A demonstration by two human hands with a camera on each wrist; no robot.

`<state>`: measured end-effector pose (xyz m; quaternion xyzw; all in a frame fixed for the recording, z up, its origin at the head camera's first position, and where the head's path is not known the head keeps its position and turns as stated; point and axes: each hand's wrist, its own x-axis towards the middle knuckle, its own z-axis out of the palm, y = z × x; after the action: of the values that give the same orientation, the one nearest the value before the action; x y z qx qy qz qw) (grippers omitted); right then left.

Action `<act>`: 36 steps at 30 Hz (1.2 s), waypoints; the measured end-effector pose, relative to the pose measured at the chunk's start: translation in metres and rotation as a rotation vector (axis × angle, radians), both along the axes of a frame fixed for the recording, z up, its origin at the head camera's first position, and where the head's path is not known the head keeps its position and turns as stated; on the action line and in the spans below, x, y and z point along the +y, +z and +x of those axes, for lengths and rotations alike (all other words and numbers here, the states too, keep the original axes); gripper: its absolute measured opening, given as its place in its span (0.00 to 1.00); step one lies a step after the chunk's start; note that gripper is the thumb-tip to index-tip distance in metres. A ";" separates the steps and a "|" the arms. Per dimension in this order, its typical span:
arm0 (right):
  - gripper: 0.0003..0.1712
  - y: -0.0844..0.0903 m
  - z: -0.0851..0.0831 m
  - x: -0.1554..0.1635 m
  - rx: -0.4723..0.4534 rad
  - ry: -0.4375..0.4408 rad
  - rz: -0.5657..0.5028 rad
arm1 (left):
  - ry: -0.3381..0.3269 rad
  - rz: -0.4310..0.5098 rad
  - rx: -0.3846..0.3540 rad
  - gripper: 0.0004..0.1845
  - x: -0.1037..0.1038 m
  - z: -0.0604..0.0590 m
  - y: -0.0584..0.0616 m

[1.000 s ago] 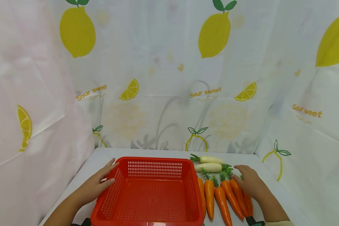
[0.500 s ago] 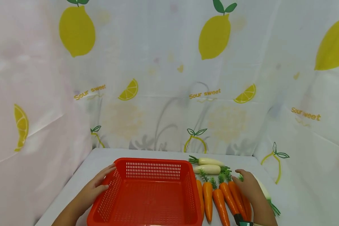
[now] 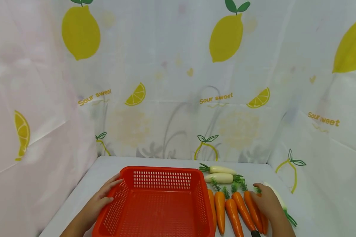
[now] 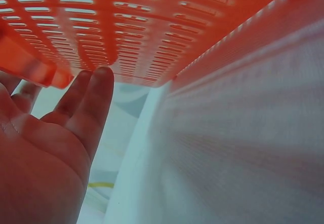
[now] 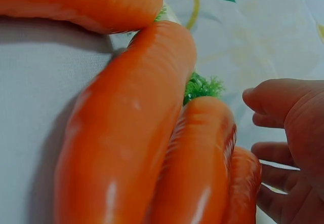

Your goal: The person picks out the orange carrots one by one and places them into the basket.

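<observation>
My left hand (image 3: 95,203) lies along the outer left wall of a red plastic basket (image 3: 166,169), its fingers extended. In the left wrist view the fingertips (image 4: 104,77) reach the slotted basket wall, with nothing gripped. On the right, my right hand (image 3: 269,201) hovers over the rightmost of several orange carrots (image 3: 219,210), partly hiding them. Its fingers are loosely bent and spread in the right wrist view, beside the smallest-looking carrot (image 5: 244,188); whether they touch it I cannot tell. Nothing is held there.
Two white radishes (image 3: 219,178) with green tops lie behind the carrots. Another white radish (image 3: 277,196) is just beyond my right hand, partly covered. The white table (image 3: 112,164) is enclosed by a lemon-print curtain (image 3: 166,82).
My right hand has moved nearer to me and slightly right, and the radish at the far right has come into sight. My left hand has dropped a little along the basket.
</observation>
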<state>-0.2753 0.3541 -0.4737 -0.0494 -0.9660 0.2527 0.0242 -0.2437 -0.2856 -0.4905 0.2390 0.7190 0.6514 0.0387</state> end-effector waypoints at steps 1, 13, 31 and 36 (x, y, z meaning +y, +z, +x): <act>0.33 -0.001 0.001 0.002 -0.002 0.000 -0.003 | -0.001 0.000 0.017 0.31 0.000 0.000 -0.001; 0.32 -0.012 0.010 0.008 0.011 0.011 -0.004 | -0.037 0.079 -0.023 0.31 0.002 -0.002 -0.003; 0.39 -0.016 0.024 0.018 -0.164 -0.063 -0.086 | 0.020 0.086 -0.109 0.35 0.004 0.001 -0.003; 0.42 -0.018 0.027 0.024 -0.156 -0.027 -0.086 | -0.017 0.133 -0.125 0.35 0.005 0.000 -0.004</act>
<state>-0.2486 0.3777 -0.4913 -0.0831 -0.9525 0.2887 -0.0498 -0.2435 -0.2804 -0.4943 0.2060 0.6682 0.7111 0.0732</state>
